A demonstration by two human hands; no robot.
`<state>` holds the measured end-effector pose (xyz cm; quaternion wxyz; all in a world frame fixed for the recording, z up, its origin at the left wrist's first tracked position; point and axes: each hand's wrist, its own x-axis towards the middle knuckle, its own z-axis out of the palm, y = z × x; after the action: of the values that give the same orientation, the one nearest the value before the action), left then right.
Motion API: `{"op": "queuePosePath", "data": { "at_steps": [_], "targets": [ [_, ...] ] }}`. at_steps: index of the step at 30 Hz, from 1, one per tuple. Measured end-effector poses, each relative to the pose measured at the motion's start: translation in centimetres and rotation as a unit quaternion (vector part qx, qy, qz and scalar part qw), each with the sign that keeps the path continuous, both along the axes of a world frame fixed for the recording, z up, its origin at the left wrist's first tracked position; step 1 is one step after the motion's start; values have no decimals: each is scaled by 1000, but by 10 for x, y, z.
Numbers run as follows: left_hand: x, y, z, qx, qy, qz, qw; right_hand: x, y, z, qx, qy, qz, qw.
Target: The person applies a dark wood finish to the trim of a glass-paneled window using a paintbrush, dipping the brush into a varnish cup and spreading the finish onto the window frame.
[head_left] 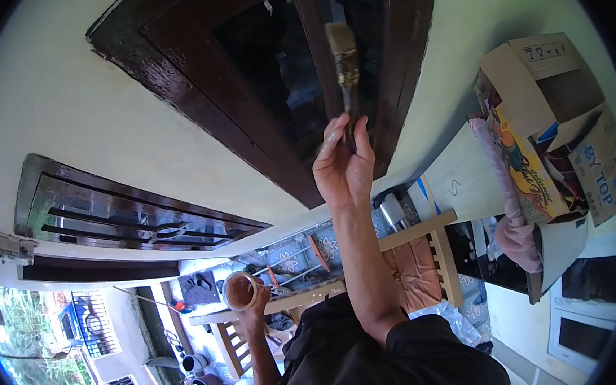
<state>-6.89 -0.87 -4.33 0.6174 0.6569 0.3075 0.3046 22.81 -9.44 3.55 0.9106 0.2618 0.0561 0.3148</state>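
My right hand (345, 157) is raised, palm toward me, with fingers and thumb closed round the handle of a paintbrush (344, 56). Its bristles point upward, overlapping the glass and middle bar of a dark brown window frame (229, 115). Whitish specks mark the fingers. Lower at the left, my left hand (258, 298) grips a clear cup (239, 291) holding a brownish liquid.
An open cardboard box (523, 78) and a printed carton (526, 157) sit at the right, with pink cloth (518, 241) near them. Below me are a wooden chair (444, 268) and patterned floor tiles. A second window (129, 214) is at the left.
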Motion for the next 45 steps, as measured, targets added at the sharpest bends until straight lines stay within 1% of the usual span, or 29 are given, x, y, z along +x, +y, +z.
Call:
{"op": "queuePosePath", "data": {
  "at_steps": [2,4,5,7,9,11,12,14,15,17,18,19,21,22,23,25,26,29,31,32,34,35,37,38,40,41,43,44,45],
  "targets": [
    [3,-1,5,-11,1,2,1000,-7,-3,-1,-14,15,3,1000],
    [7,-4,5,-13,-1,0,1000,-19,-4,9,-102,-25,-47,993],
    [9,-3,5,-15,-6,0,1000,-21,-4,7,-98,-26,-47,994],
    [7,4,-7,-7,-19,-21,1000,-25,-2,0,-234,-142,-119,954],
    [6,4,-11,-18,-17,-23,999,-26,-1,-1,-242,-159,-114,950],
    [7,7,-14,-15,-11,-24,1000,-24,-1,2,-194,-125,-136,963],
    [8,7,-12,-7,-4,-25,1000,-21,0,1,-193,-126,-136,963],
    [6,12,-14,-5,10,-35,999,-11,3,1,-260,-133,-181,939],
    [6,13,-12,-3,9,-35,999,-8,5,6,-259,-133,-181,939],
    [3,14,-7,-62,11,-44,997,-5,8,17,-383,-222,-217,870],
    [3,12,-4,-63,14,-43,997,-3,10,28,-442,-253,-224,831],
    [3,11,0,-54,19,-44,997,2,14,30,-442,-250,-222,832],
    [3,11,2,-45,25,-44,998,16,23,33,-520,-340,-249,743],
    [1,11,1,-50,21,-42,998,21,30,33,-539,-340,-284,716],
    [0,11,0,-55,17,-39,998,25,35,32,-539,-340,-284,717],
    [-6,12,-3,-59,20,-36,997,32,43,32,-608,-337,-332,638],
    [-8,14,-4,-65,21,-34,997,34,46,33,-608,-336,-331,639],
    [-11,15,-8,-61,11,-23,998,40,53,39,-612,-323,-367,621],
    [-13,15,-8,-56,19,-22,998,48,58,36,-654,-329,-401,550],
    [-14,15,-7,-52,28,-21,998,52,61,35,-653,-330,-401,551],
    [-14,14,-6,-51,20,-20,998,57,65,34,-674,-333,-429,502],
    [-14,13,-6,-49,15,-20,998,57,66,34,-673,-334,-428,502],
    [-17,12,-6,-57,15,-10,998,56,67,39,-674,-351,-439,479],
    [-17,11,-6,-65,16,-2,998,53,66,43,-673,-353,-439,480],
    [-19,9,-6,-68,13,4,998,45,65,52,-672,-372,-400,501],
    [-19,8,-5,-71,10,7,997,44,69,49,-670,-373,-400,502],
    [-18,7,-1,-72,22,10,997,39,76,47,-643,-398,-440,485],
    [-19,6,1,-72,37,12,997,33,75,45,-638,-428,-402,498],
    [-19,4,0,-73,38,12,997,30,76,41,-639,-428,-400,498]
  ]
}}
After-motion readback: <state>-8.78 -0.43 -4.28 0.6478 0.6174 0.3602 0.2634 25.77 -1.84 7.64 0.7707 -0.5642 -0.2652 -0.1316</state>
